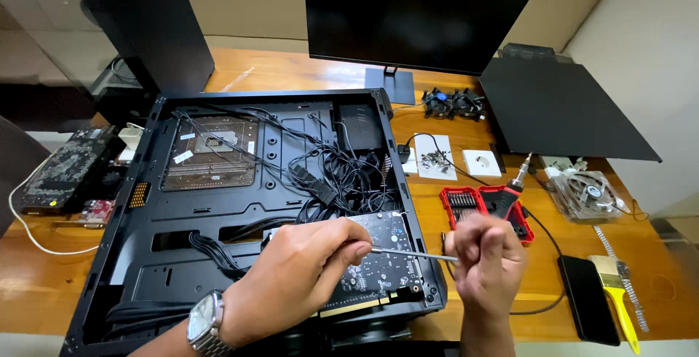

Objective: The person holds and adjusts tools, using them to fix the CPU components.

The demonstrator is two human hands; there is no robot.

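Beside the open black metal computer case (240, 211) on the wooden bench (291, 69) lie a red screwdriver-bit box (484, 208), a yellow-handled brush (619, 291) and a black phone (588, 299); tangled black cables (338, 175) crowd the case above a green-edged graphics card (378, 266). Over that card, the left hand (291, 277) pinches the tip of a thin silver screwdriver shaft (411, 255), and the right hand (486, 259) is fisted around its handle end

Both hands (291, 277) (486, 259) grip screwdriver (411, 254) over graphics card (378, 262).
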